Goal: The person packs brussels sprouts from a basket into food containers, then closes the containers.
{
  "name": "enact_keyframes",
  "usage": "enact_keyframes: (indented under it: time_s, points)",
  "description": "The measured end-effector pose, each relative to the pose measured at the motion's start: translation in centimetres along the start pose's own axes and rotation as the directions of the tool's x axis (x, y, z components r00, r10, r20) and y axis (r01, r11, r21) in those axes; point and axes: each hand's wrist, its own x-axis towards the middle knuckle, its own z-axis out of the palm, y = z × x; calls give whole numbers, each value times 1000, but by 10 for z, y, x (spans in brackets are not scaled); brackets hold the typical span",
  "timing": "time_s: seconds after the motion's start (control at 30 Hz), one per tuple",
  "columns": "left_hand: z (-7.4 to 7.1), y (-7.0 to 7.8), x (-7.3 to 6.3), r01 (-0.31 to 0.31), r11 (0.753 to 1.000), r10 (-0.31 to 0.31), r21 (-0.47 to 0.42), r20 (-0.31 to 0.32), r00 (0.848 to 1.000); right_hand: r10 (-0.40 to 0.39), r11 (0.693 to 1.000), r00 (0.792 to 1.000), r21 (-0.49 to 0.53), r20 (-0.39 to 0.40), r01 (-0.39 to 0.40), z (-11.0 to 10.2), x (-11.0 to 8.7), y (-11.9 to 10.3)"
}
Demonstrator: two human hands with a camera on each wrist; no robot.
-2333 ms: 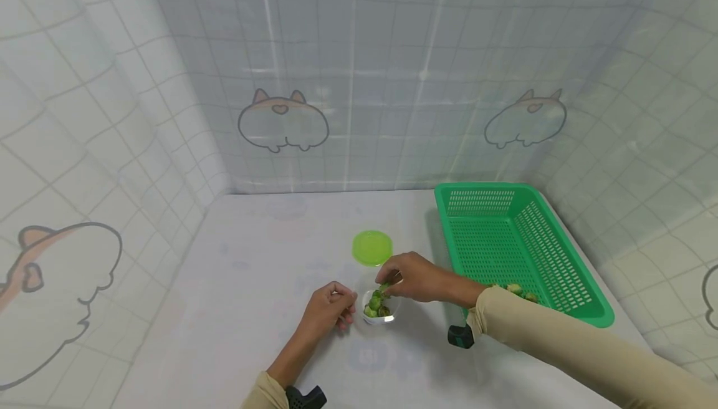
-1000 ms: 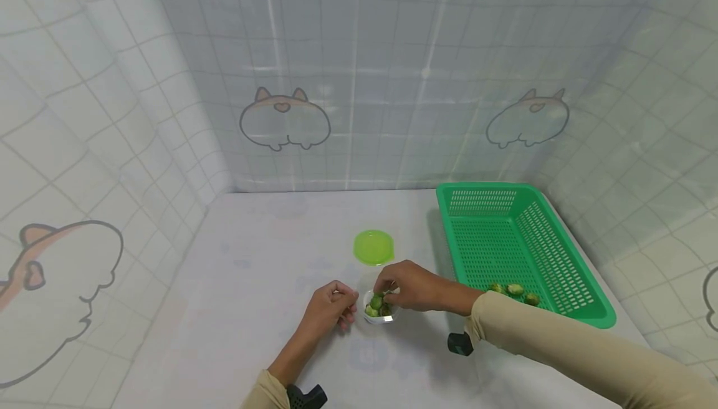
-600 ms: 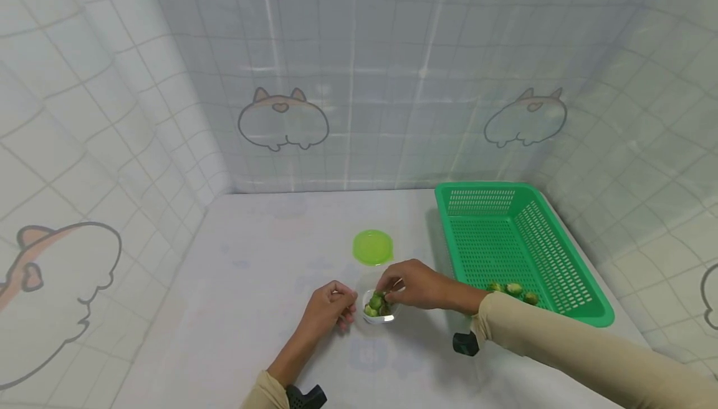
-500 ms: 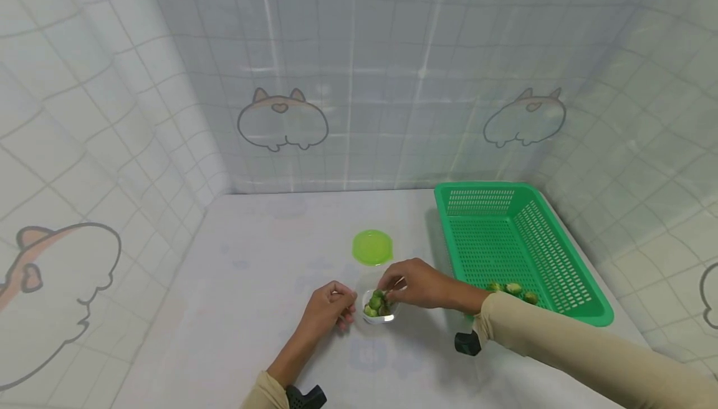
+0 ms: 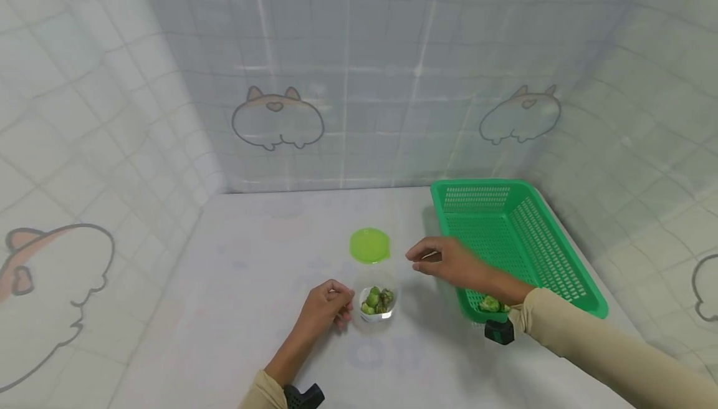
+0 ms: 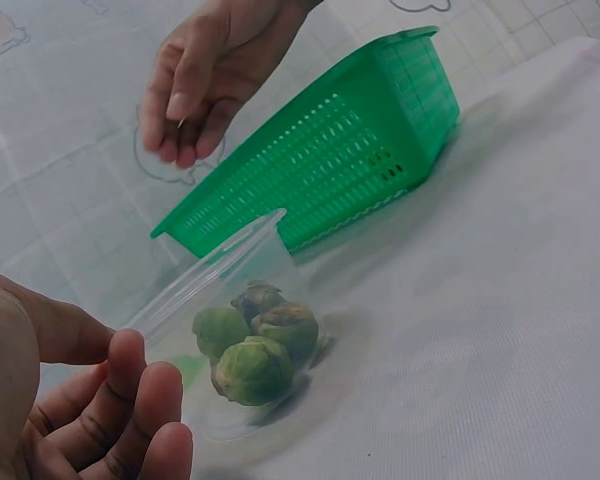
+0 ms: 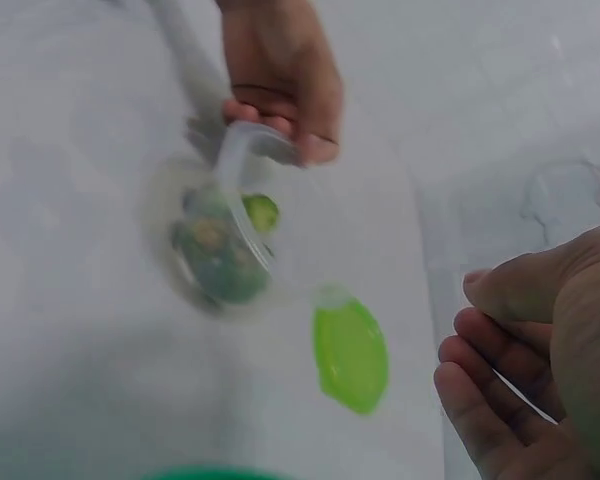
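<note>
A clear plastic tub [image 6: 220,262] with several Brussels sprouts [image 6: 255,370] inside stands on the white table. My left hand [image 5: 325,309] pinches the tub's rim between thumb and index finger, its other fingers loosely bent outside the wall. To the right, my right hand [image 5: 445,262] hovers in the air between the tub and the green basket [image 5: 566,247], fingers relaxed and nothing in them. More Brussels sprouts [image 5: 490,303] lie in the basket's near left corner, partly hidden under the right forearm.
Just behind the tub, a bright green lid [image 5: 369,245] lies flat on the table [image 5: 269,240]. The basket fills the table's right side by the curtain wall. Printed white sheeting [image 5: 348,72] encloses the back and both sides.
The right hand has let go of a Brussels sprout in the tub and moved up and right toward the basket. The left hand has stayed at the rim.
</note>
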Motion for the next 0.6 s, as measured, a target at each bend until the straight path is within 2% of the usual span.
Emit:
enact_keyframes:
  time_s: [0.17,0.23,0.4,0.6]
  points:
    - [0,1,1,5,1000,-5,-4,-7,1000,81,996,995,29,-57,-79,-23,-14,8]
    - [-1,3,0,4,1000,-4,-11,-8,1000,90,996,993,29,-75,-88,-31,-21,11]
    - [-1,8,-3,4,1000,-5,-18,-15,1000,92,995,990,-25,-103,-95,-50,-39,18]
    - [0,10,-5,14,1000,-14,-10,-15,1000,154,985,983,-68,-102,-161,-62,-57,31]
